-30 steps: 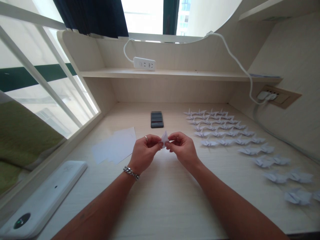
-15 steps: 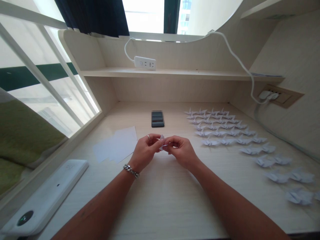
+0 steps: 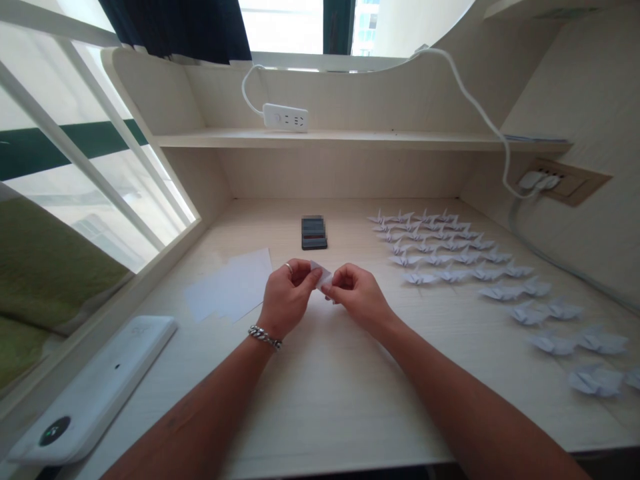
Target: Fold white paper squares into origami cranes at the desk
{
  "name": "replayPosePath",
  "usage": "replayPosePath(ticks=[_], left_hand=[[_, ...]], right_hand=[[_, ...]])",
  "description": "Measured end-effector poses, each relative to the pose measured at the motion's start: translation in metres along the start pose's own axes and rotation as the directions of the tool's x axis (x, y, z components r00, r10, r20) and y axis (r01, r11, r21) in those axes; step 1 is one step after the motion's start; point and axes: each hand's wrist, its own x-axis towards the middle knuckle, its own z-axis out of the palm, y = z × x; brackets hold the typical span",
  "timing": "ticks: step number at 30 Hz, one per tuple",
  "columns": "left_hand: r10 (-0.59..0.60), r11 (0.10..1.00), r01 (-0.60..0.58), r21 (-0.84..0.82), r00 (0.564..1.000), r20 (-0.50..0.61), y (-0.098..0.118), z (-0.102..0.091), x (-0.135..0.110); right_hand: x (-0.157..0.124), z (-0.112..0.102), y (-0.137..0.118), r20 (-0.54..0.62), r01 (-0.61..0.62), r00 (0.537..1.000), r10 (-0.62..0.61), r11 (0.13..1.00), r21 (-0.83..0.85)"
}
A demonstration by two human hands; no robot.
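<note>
1. Pale wood makes up the desk [image 3: 340, 393], and a shelf [image 3: 350, 140] runs above its back edge, carrying a white power strip [image 3: 285, 118].
2. Rows of white paper cranes [image 3: 467, 257] fill the right side, from near the back right corner toward the front right corner.
3. Loose white sheets [image 3: 245, 287] overlap toward the left edge, just beside the left hand [image 3: 287, 293]; a long white device [image 3: 100, 393] lies by the front left corner.
4. Between the hands and the back edge lies a dark rectangular object [image 3: 314, 233], near the fingers.
5. Both forearms reach in from the front edge, angled inward, wrists well apart.
6. Left thumb and fingers pinch a small folded paper [image 3: 321, 271] near the desk's middle; the right hand [image 3: 360, 297], fingers curled, grips its lower right end.
</note>
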Motion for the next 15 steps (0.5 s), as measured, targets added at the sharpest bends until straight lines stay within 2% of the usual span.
replayPosePath(ticks=[3, 10, 15], left_hand=[[-0.059, 0.997, 0.059, -0.053, 0.998, 0.008, -0.0022, 0.0013, 0.0017], [-0.236, 0.961, 0.226, -0.158, 0.971, -0.048, 0.0017, 0.0037, 0.0016], [-0.341, 0.898, 0.326, -0.294, 0.940, 0.002, 0.0027, 0.0037, 0.0006]], right_hand=[[0.0011, -0.0003, 0.0039, -0.023, -0.022, 0.999, 0.022, 0.999, 0.027], [0.0022, -0.0010, 0.0037, -0.025, -0.051, 0.998, 0.052, 0.997, 0.050], [0.0036, -0.0007, 0.0036, 0.021, -0.111, 0.994, 0.110, 0.992, 0.065]])
